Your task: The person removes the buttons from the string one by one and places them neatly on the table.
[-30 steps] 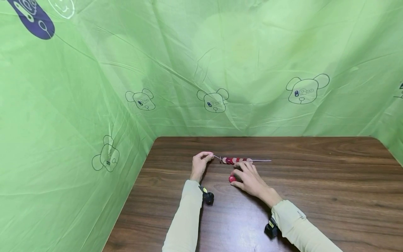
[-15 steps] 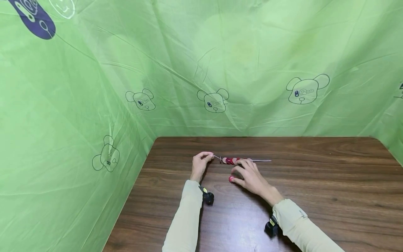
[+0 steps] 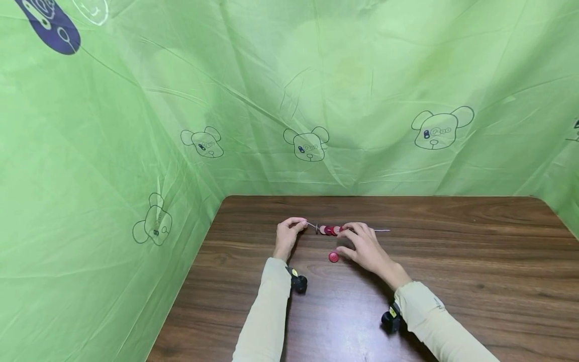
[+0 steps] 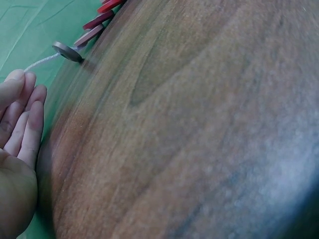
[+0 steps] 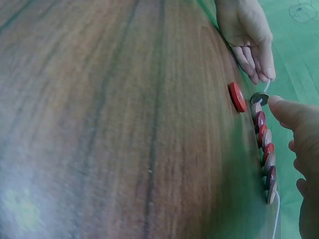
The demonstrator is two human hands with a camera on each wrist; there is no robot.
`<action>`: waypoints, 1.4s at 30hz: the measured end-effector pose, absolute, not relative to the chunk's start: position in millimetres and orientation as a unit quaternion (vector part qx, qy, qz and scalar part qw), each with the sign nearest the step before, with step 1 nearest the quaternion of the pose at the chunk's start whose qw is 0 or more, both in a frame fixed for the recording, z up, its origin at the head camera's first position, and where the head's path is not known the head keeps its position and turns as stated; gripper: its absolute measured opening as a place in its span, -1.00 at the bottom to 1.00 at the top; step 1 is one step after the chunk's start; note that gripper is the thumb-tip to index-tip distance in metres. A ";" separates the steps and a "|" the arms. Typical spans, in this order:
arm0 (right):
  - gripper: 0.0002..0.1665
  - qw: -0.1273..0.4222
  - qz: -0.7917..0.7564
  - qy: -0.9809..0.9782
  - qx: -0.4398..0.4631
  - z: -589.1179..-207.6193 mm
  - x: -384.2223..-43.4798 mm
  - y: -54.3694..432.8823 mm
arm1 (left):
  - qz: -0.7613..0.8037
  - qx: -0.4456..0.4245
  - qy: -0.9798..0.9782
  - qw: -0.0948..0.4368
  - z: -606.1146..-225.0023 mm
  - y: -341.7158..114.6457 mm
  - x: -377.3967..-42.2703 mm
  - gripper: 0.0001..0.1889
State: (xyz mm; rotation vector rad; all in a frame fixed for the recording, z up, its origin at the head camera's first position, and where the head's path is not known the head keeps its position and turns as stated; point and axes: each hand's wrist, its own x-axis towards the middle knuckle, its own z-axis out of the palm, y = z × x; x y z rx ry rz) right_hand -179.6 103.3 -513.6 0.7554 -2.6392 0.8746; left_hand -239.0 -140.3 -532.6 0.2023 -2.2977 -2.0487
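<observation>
In the head view, my left hand point(image 3: 286, 240) pinches one end of a pale string point(image 3: 311, 224) between thumb and finger. Threaded on that string is a row of pink, red and maroon buttons point(image 3: 329, 230), with a dark grey-brown button point(image 4: 67, 51) nearest the left hand, tilted on its edge. My right hand point(image 3: 368, 251) is over the right part of the row and partly hides it; its fingers are loosely bent, and I see nothing held. A loose red button point(image 3: 333, 257) lies flat on the table just left of the right thumb, apart from the row.
Brown wood-grain table point(image 3: 475, 281) lies under everything. Green cloth point(image 3: 371, 166) with printed bear heads hangs behind and at the sides. Past the right hand, the string's free tail point(image 3: 382, 231) lies on the table. Each wrist carries a small black camera point(image 3: 299, 284).
My right hand has moved slightly right and away from the loose red button, which its thumb partly covered half a second ago. The left hand stays in place on the string.
</observation>
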 end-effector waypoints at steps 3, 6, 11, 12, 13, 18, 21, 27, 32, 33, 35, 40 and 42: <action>-0.64 0.131 0.306 -0.910 0.248 -512.7 -182.0 106.1 | -0.664 0.064 -0.744 0.036 -533.1 -140.0 -239.0 -0.84; -0.64 0.135 0.311 -0.910 0.238 -513.3 -184.1 109.3 | -0.666 0.059 -0.743 0.037 -528.6 -139.5 -237.3 -0.85; -0.63 0.138 0.328 -0.908 0.222 -513.1 -185.5 115.4 | -0.667 0.061 -0.741 0.038 -529.3 -138.7 -237.3 -0.85; -0.63 0.138 0.331 -0.908 0.219 -513.1 -185.6 116.6 | -0.668 0.063 -0.740 0.043 -534.2 -138.9 -239.2 -0.86; -0.64 0.138 0.334 -0.907 0.216 -512.9 -185.9 117.7 | -0.669 0.063 -0.739 0.043 -534.1 -138.8 -239.1 -0.86; -0.65 0.146 0.341 -0.906 0.203 -514.4 -187.9 122.9 | -0.674 0.065 -0.735 0.040 -533.7 -138.4 -238.8 -0.86; -0.64 0.150 0.339 -0.908 0.194 -516.9 -189.2 125.6 | -0.673 0.064 -0.736 0.039 -534.2 -138.4 -239.0 -0.84; -0.62 0.145 0.334 -0.916 0.169 -522.2 -190.8 130.7 | -0.668 0.064 -0.740 0.039 -534.1 -138.9 -238.9 -0.85; -0.62 0.142 0.333 -0.919 0.154 -525.6 -191.9 134.1 | -0.665 0.069 -0.743 0.037 -533.4 -139.4 -239.4 -0.85; -0.63 0.142 0.334 -0.919 0.152 -526.1 -192.2 134.7 | -0.664 0.070 -0.743 0.036 -533.0 -139.4 -239.2 -0.85; -0.64 0.141 0.336 -0.919 0.150 -527.1 -193.0 135.8 | -0.665 0.073 -0.743 0.032 -532.4 -139.5 -239.1 -0.84; -0.65 0.139 0.335 -0.921 0.144 -528.9 -194.9 138.1 | -0.667 0.065 -0.742 0.026 -531.6 -140.0 -238.5 -0.80; -0.63 0.139 0.331 -0.923 0.141 -529.3 -195.5 138.8 | -0.666 0.063 -0.742 0.026 -531.6 -140.2 -238.4 -0.80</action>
